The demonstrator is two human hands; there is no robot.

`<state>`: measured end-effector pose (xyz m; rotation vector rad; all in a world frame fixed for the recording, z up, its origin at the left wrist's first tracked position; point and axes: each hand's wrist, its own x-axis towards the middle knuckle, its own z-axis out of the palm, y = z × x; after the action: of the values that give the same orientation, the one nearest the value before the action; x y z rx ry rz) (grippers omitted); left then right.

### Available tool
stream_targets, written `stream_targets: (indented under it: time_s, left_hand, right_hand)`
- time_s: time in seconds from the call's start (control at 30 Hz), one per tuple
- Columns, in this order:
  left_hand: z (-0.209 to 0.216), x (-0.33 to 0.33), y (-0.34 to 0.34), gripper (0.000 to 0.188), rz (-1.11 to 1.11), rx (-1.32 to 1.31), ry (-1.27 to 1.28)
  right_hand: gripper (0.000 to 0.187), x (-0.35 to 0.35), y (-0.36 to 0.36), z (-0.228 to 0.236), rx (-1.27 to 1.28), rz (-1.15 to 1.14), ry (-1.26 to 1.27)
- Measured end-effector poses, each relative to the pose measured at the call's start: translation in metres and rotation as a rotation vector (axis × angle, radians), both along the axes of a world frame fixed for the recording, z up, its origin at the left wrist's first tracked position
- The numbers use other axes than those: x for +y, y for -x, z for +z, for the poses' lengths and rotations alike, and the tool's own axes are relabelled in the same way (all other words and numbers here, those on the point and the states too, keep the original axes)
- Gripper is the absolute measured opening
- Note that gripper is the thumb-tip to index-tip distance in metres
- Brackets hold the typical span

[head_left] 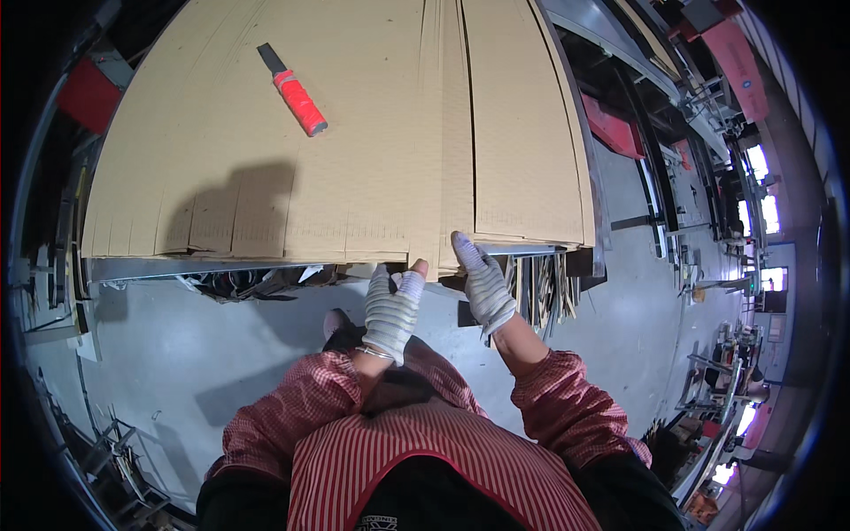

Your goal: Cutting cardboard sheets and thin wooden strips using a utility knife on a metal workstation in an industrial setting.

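Observation:
Brown corrugated cardboard sheets [372, 159] cover the table in front of me, with several slits running back from the near edge. At that edge my left hand [392, 310], in a striped white glove with a bare thumb tip, is closed on the cardboard beside a narrow strip that juts out. My right hand [485, 288], gloved alike, pinches the edge just right of the strip, thumb on top and fingers hidden underneath. Farther back at the left lies a flat dark blade with a red-wrapped handle [301, 103], touched by neither hand.
Under the tabletop, dark bundled material [243, 283] sits at the left, and upright thin strips [542, 288] stand at the right. A grey floor [624, 292] surrounds the table. Metal frames and red machine parts [611, 126] stand along the right side.

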<state>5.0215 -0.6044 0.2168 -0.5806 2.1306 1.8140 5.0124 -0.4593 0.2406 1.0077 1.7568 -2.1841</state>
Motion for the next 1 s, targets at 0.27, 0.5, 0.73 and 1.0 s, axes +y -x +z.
stream_targets:
  time_s: [0.27,0.5,0.73,1.0]
  left_hand:
    - [-0.003,-0.042,-0.052,0.05,-0.294,-0.091,-0.207]
    - [-0.05,-0.066,-0.027,0.047,-0.305,-0.23,-0.99]
    - [-0.123,-0.063,-0.032,0.048,-0.243,-0.318,-1.427]
    - [-0.114,-0.06,-0.025,0.033,-0.181,-0.24,-1.439]
  right_hand:
    - [0.055,0.015,-0.083,-0.024,0.119,0.319,-0.12]
    - [0.069,-0.008,-0.024,0.0,-0.099,0.26,0.453]
    - [0.072,-0.001,-0.028,-0.012,0.012,0.295,0.399]
    - [0.079,-0.004,-0.027,-0.005,-0.07,0.24,0.191]
